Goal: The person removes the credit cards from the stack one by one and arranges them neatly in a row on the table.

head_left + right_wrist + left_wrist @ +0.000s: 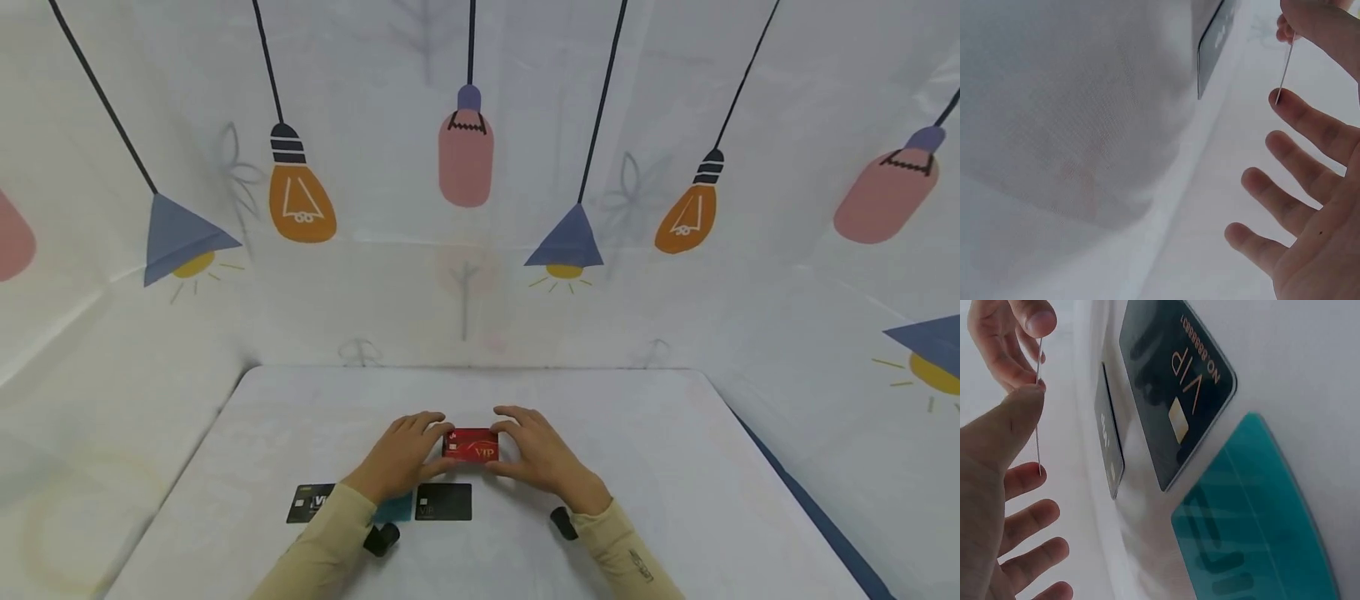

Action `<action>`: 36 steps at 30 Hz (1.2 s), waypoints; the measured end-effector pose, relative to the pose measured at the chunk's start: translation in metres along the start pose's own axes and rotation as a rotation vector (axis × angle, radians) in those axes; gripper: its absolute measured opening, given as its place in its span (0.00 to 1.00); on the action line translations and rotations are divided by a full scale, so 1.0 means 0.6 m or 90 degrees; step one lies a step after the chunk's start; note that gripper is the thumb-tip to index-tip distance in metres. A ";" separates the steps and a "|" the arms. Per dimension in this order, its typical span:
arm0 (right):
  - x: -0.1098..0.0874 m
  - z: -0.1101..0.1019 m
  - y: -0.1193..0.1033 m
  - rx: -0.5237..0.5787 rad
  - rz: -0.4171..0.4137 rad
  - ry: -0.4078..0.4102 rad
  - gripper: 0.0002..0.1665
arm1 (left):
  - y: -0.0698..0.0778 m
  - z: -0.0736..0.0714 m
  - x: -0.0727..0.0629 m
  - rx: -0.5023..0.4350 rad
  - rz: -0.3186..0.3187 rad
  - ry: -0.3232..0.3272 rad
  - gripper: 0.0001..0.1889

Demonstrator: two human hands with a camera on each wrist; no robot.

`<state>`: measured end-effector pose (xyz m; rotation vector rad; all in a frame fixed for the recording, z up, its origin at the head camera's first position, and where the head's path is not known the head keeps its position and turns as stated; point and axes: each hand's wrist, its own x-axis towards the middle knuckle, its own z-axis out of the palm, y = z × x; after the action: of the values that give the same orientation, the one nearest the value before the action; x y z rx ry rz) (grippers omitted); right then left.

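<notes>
A red VIP card (471,446) is held up off the table between both hands. My left hand (405,450) pinches its left end between thumb and fingers, while the other fingers are spread. At the right end, my right hand (542,454) pinches it the same way. The wrist views show this card edge-on as a thin line (1038,434). Nearer the body lie a black VIP card (444,502), a teal card (1254,519) and another dark card (307,504), the latter two partly covered by the left arm.
Beyond the black VIP card, another dark card (1109,434) lies on the table in the left wrist view. The white table (675,467) meets a cloth wall (390,300) printed with lamps. Black straps or devices (381,540) sit at both wrists.
</notes>
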<state>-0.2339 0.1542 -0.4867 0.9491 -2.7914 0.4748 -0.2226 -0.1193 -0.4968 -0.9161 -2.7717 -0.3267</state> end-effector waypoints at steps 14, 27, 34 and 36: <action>-0.037 -0.020 -0.002 0.017 -0.024 0.018 0.31 | 0.020 0.001 -0.013 -0.030 0.060 0.064 0.32; -0.086 -0.029 -0.004 0.018 -0.027 0.013 0.32 | 0.057 -0.012 -0.027 -0.022 0.068 0.033 0.31; -0.116 -0.027 -0.002 0.019 -0.024 0.001 0.33 | 0.079 0.002 -0.033 -0.010 0.082 0.049 0.31; -0.122 -0.025 0.001 0.019 -0.028 0.003 0.33 | 0.083 0.010 -0.033 -0.002 0.084 0.046 0.31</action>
<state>-0.1761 0.2011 -0.4905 1.0122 -2.7595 0.5130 -0.1776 -0.0896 -0.5004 -1.0596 -2.6305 -0.3358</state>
